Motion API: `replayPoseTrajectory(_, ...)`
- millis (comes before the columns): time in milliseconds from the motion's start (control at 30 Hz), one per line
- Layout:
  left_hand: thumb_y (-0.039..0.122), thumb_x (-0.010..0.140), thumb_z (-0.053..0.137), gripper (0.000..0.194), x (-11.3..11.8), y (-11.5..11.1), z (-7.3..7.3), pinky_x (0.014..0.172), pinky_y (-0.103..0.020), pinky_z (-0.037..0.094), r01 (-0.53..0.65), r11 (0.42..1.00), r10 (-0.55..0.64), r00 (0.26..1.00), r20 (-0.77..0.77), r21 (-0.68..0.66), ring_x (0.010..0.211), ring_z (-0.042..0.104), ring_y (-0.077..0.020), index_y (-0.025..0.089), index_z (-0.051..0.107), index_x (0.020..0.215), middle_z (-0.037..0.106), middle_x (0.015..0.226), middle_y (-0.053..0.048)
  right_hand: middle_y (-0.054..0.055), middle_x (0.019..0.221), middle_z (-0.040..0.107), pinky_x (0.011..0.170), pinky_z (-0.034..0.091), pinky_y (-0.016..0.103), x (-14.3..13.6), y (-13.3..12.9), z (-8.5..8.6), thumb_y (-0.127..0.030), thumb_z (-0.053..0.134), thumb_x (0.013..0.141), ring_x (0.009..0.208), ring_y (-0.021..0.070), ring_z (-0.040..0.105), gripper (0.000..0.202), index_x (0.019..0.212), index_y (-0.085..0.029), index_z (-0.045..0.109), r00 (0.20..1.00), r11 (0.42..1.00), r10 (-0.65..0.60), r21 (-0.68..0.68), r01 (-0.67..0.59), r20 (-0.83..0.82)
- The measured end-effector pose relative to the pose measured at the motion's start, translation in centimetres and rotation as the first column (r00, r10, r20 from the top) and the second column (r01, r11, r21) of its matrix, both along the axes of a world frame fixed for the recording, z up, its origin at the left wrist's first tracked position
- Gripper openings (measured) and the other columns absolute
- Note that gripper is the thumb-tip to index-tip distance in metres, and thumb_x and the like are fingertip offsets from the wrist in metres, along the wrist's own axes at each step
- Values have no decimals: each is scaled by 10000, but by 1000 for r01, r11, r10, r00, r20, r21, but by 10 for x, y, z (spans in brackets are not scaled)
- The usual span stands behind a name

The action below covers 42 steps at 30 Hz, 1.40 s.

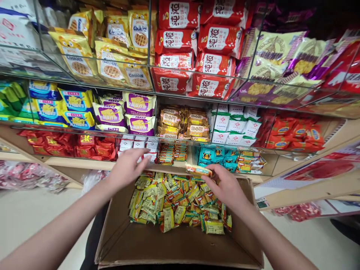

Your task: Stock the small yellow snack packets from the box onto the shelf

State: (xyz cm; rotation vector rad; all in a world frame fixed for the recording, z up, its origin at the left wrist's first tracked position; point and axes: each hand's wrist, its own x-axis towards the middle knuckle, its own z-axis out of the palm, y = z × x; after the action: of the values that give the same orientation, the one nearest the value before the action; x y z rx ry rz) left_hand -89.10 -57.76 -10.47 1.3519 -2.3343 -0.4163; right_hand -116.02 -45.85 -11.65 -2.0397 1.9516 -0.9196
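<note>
A small wrapped snack packet [198, 170] in yellow, orange and white is pinched in my right hand [225, 184], above the far right part of an open cardboard box [180, 249]. Many loose yellow and orange snack packets [168, 198] lie heaped in the box. My left hand [129, 165] reaches over the box's far left side, its fingers apart and nothing seen in them. Close to its fingertips are white packets [139, 144] on the low shelf. Between the hands, a shelf compartment holds stacked orange and green packets [172, 153].
Clear dividers and fronts part the shelf compartments. Teal packets [215, 154] and mixed yellow packets [250, 161] sit low on the right, red packets [70, 144] low on the left. Above stand brown packets [184, 122] and red biscuit packs [194, 48]. Plastic-wrapped goods [30, 174] lie beneath the shelf.
</note>
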Motion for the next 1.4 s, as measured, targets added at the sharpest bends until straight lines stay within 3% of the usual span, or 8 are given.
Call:
replayPoseTrajectory(133, 531, 795, 275, 493, 12, -44, -22, 678, -281, 418, -148, 984, 124, 966, 226, 94, 801, 591, -216, 192, 592, 961, 658, 869, -62, 65, 884, 583, 708, 388, 258, 7, -60, -5, -250, 475, 789, 836, 181, 539, 173, 930, -155, 513, 954, 982, 58, 188, -2, -294)
replayPoseTrajectory(400, 478, 784, 301, 412, 10, -46, -37, 620, -278, 401, -243, 967, 212, 933, 291, 77, 757, 599, -217, 236, 603, 925, 665, 811, -49, 115, 899, 630, 673, 419, 245, 17, -175, -75, -186, 605, 695, 835, 193, 590, 168, 846, -114, 590, 893, 782, 136, 599, 170, -430)
replayPoseTrajectory(633, 418, 790, 316, 372, 13, -47, -41, 619, -289, 405, -236, 969, 207, 940, 270, 76, 731, 594, -214, 222, 607, 915, 659, 775, -51, 84, 976, 599, 739, 448, 289, 13, -199, -129, -254, 596, 736, 847, 147, 575, 269, 946, -92, 553, 870, 721, 202, 669, 179, -449)
replayPoseTrajectory(833, 396, 788, 327, 346, 13, -48, -42, 582, -284, 404, -236, 970, 212, 937, 278, 54, 694, 595, -212, 227, 609, 895, 656, 733, -38, 67, 993, 588, 801, 428, 335, 10, -205, -143, -293, 537, 789, 903, 155, 557, 252, 964, -113, 550, 857, 716, 255, 683, 144, -447)
replayPoseTrajectory(1033, 391, 786, 333, 352, 12, -49, -40, 612, -276, 408, -235, 970, 213, 942, 259, 56, 714, 594, -204, 221, 625, 886, 661, 762, -46, 74, 973, 598, 764, 437, 317, 16, -204, -131, -289, 564, 764, 861, 154, 570, 267, 960, -108, 555, 850, 700, 293, 704, 122, -439)
replayPoseTrajectory(1200, 401, 776, 336, 353, 13, -49, -39, 583, -259, 401, -238, 969, 217, 944, 247, 61, 690, 588, -192, 232, 628, 879, 663, 766, -32, 120, 948, 613, 690, 408, 251, 17, -189, -79, -265, 612, 691, 865, 202, 574, 270, 917, -123, 574, 854, 756, 281, 649, 84, -438)
replayPoseTrajectory(1333, 405, 766, 339, 350, 15, -49, -40, 562, -244, 387, -247, 966, 224, 945, 240, 70, 674, 580, -180, 234, 630, 857, 661, 757, -24, 64, 859, 607, 674, 384, 263, 23, -122, -18, -357, 464, 792, 805, 181, 555, 218, 891, -178, 537, 874, 861, 267, 508, -26, -406)
replayPoseTrajectory(1400, 402, 758, 349, 341, 15, -49, -40, 566, -238, 384, -258, 963, 234, 944, 234, 77, 677, 578, -175, 235, 629, 858, 661, 756, -20, 53, 797, 581, 686, 377, 270, 30, -69, -7, -320, 379, 844, 772, 162, 527, 209, 810, -174, 524, 900, 946, 280, 252, -201, -333)
